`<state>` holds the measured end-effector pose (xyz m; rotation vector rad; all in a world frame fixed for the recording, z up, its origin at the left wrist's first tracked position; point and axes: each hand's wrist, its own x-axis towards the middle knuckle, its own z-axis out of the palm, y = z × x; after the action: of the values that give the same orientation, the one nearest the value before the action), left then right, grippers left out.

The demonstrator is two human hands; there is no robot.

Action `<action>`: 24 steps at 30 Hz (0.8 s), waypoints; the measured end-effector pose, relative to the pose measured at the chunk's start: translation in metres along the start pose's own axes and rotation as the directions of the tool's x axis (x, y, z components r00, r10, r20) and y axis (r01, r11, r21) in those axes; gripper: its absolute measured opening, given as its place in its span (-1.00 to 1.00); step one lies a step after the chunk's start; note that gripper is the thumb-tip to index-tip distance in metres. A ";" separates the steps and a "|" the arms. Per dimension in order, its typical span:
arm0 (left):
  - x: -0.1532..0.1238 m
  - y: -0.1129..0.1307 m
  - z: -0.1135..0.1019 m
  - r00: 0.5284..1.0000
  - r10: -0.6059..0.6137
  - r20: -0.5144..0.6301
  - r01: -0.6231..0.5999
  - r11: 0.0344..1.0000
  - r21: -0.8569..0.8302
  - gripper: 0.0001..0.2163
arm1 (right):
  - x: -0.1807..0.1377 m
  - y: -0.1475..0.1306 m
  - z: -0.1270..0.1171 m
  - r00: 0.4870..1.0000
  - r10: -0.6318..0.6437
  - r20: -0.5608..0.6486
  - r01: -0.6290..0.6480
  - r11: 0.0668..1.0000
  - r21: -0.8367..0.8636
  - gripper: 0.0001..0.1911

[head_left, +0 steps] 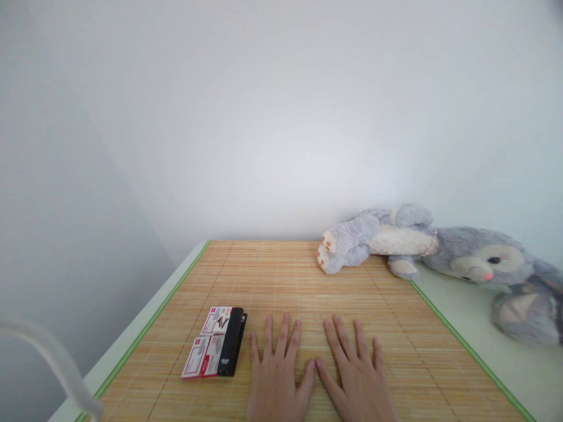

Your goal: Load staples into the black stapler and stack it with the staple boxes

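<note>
My left hand (276, 375) lies flat on the bamboo mat (281, 275), palm down, fingers spread and holding nothing. Right beside it, my right hand (354, 375) rests the same way, thumbs nearly touching. Just left of my left hand lies a black stapler (232, 341), pointing away from me. Against its left side sit two small red-and-white boxes (206, 349), one behind the other. Neither hand touches the stapler or the boxes.
A grey plush rabbit (440, 249) lies on its side at the back right, partly off the mat on the pale table (466, 305). White walls close the back and left. A blurred white cord (53, 357) hangs at the lower left.
</note>
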<state>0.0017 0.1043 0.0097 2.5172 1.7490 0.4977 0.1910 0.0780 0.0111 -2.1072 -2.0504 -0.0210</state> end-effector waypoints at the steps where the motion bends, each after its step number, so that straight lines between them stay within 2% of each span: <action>1: 0.000 0.000 0.000 1.000 0.002 -0.002 -0.002 1.000 -0.002 -0.33 | 0.000 0.000 0.000 1.000 0.000 -0.001 0.000 1.000 -0.001 -0.24; 24: 0.000 -0.002 0.001 1.000 0.006 -0.026 -0.007 1.000 -0.013 -0.33 | 0.002 -0.001 -0.003 0.999 0.008 0.035 -0.007 1.000 -0.021 -0.24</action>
<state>0.0003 0.1047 0.0082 2.5196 1.7406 0.5431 0.1908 0.0792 0.0140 -2.1422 -2.0706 -0.0049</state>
